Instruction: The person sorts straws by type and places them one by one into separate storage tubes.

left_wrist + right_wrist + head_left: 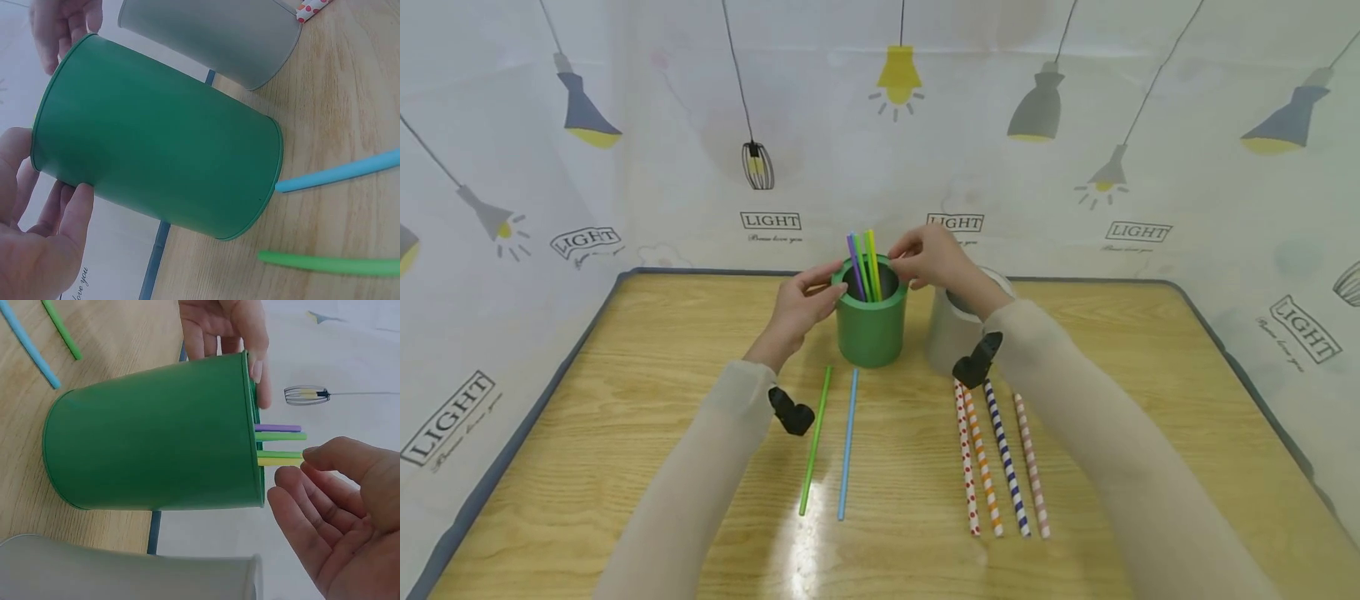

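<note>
Head view: left hand [801,310] pinches the upright green cup [871,335] at its rim, right hand [934,260] relaxed, straws [873,262] leaning up-left.

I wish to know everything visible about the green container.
The green container is a smooth, open-topped cylinder, dark inside, with narrow edges at top and base; its material is unclear. It stands upright on the table beside the grey container, holding purple, green and yellow straws. The left hand grips its rim; the right hand is near the opening.
</note>
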### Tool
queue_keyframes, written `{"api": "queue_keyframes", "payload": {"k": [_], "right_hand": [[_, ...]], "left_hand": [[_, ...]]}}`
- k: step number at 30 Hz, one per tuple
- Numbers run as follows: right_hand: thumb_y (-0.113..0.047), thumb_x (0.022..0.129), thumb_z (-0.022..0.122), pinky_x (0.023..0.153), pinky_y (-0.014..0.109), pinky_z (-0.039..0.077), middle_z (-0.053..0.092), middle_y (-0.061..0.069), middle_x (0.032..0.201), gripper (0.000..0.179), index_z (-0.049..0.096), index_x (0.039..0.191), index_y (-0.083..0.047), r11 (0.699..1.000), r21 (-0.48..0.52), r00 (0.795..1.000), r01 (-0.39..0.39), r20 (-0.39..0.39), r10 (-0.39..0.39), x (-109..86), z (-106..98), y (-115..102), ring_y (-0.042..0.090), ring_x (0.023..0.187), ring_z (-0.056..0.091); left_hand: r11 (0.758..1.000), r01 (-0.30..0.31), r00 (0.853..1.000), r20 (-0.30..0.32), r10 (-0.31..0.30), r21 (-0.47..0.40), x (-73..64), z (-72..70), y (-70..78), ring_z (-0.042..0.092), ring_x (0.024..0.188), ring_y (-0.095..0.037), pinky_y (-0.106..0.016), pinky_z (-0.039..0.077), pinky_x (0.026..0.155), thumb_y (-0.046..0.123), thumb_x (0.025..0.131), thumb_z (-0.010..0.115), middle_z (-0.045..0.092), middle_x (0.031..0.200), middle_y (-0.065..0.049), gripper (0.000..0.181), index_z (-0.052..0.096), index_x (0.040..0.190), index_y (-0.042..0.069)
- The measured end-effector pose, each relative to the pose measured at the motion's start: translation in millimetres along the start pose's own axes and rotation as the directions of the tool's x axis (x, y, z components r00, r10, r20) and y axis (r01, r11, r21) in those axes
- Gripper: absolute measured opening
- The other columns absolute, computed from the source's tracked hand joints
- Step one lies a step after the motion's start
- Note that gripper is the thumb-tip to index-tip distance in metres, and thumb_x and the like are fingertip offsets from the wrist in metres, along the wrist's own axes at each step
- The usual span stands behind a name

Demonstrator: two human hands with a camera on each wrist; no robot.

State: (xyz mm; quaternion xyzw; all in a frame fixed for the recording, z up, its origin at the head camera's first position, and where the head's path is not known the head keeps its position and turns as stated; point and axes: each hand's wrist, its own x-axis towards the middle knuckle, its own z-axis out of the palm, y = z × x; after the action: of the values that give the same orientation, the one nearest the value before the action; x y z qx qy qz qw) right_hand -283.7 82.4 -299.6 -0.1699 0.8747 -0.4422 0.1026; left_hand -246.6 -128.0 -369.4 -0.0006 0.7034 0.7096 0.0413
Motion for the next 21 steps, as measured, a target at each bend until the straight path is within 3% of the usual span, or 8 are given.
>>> {"api": "queue_keyframes", "payload": {"k": [11, 21], "right_hand": [[-0.006, 0.086, 0.063, 0.060, 0.037, 0.056, 0.065, 0.013, 0.076, 0.016, 0.064, 0.099, 0.003, 0.996, -0.027, 0.985, 0.091, 0.151, -0.086, -37.2, 2.4, 0.0, 0.034, 0.076, 0.062], [-0.010, 0.084, 0.064, 0.058, 0.029, 0.053, 0.065, 0.012, 0.083, 0.021, 0.064, 0.101, 0.004, 0.986, -0.020, 0.959, 0.163, 0.238, -0.153, -58.3, 24.6, 13.9, 0.027, 0.073, 0.060]], "left_hand": [[1.000, 0.013, 1.000, -0.011, -0.013, 0.003, -0.5, -2.1, 0.7, 0.053, 0.109, -0.020, -0.026, 0.050, 0.084, 0.013, 0.087, 0.064, 0.051, 0.123, -0.009, 0.044, 0.053, 0.130, 0.012], [1.000, 0.002, 1.000, 0.004, -0.002, 0.011, -1.9, -0.2, 2.4, 0.052, 0.110, -0.022, -0.029, 0.049, 0.086, 0.014, 0.088, 0.063, 0.050, 0.123, -0.011, 0.045, 0.052, 0.131, 0.012]]}}
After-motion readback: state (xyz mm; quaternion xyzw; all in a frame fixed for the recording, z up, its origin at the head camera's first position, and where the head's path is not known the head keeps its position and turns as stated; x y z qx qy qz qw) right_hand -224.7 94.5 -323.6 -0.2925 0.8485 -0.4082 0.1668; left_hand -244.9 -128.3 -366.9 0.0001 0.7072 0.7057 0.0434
